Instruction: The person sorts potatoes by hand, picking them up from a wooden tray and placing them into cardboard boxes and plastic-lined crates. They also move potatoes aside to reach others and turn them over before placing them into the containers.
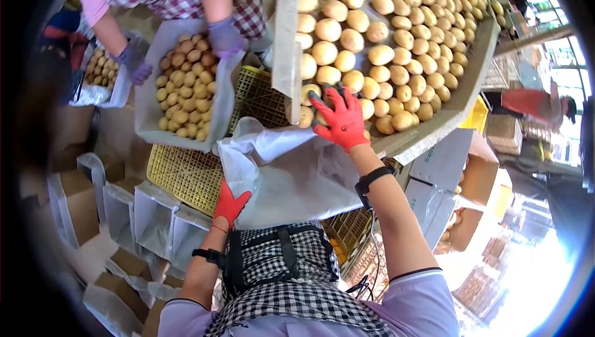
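Observation:
My right hand (343, 119), in a red glove with dark fingertips, lies on the potatoes (345, 61) at the near lower edge of a sloping sorting table (287, 46). Its fingers are spread. Below that edge, a white plastic liner (297, 179) hangs draped over an open container in front of my apron; the container itself is mostly hidden. My left hand (232, 203), also red-gloved, grips the liner's left side, with part of the fingers out of sight.
At upper left, a co-worker's purple-gloved hands (227, 38) hold a lined box (144, 111) of potatoes. Yellow crates (184, 173) stand between us. Lined cartons (155, 216) fill the floor at left, and cardboard boxes (466, 213) stand at right. Another person (527, 103) is farther right.

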`<state>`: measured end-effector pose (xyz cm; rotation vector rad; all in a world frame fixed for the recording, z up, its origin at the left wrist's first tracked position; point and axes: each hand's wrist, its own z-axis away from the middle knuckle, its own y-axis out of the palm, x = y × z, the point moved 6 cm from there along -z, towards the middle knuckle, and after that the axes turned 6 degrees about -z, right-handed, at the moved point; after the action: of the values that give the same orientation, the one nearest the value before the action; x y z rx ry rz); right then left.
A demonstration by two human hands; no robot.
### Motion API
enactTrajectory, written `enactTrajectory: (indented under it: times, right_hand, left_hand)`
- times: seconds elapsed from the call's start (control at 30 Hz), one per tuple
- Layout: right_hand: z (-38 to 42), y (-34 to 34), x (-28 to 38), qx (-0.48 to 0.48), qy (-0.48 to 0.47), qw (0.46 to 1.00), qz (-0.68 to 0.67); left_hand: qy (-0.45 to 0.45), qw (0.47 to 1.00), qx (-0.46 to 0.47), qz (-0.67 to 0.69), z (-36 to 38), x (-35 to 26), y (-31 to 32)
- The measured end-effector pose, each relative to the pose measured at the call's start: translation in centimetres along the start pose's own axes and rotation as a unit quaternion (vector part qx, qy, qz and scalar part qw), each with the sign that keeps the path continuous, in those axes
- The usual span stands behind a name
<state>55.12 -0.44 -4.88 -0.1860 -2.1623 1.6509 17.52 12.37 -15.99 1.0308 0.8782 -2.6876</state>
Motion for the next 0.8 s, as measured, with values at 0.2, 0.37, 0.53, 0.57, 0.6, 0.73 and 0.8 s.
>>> enactTrajectory:
  times: [0.2,0.37,0.53,0.57,0.6,0.73,0.8]
  right_hand:
    - [-0.2,-0.7,0.1,-0.003,0.0,1.0,-0.008]
    - [-0.3,-1.3,0.0,-0.002,-0.002,1.0,-0.029]
    - [-0.5,-1.4,-0.2,-0.007,-0.002,0.999,-0.033]
    - [-0.4,-1.5,-0.1,-0.004,-0.002,0.999,-0.036]
    - [-0.1,-1.5,0.0,-0.004,-0.003,0.999,-0.04]
    - [-0.7,-1.9,-0.4,0.001,0.006,0.997,-0.072]
    - [-0.4,-2.3,-0.1,0.001,0.029,0.993,-0.112]
  left_hand:
    - [0.101,0.982,0.017,-0.157,-6.6,-6.7,1.2]
    - [0.114,0.961,0.074,-0.241,-11.9,-11.3,1.6]
    - [0.041,0.953,0.147,-0.263,-14.6,-12.6,3.6]
    - [0.038,0.953,0.147,-0.263,-14.8,-11.9,4.1]
    - [0.042,0.954,0.124,-0.27,-15.0,-11.2,4.3]
    - [0.085,0.95,0.035,-0.297,-14.1,-11.9,4.4]
    - [0.069,0.952,0.05,-0.295,-13.7,-11.6,4.3]
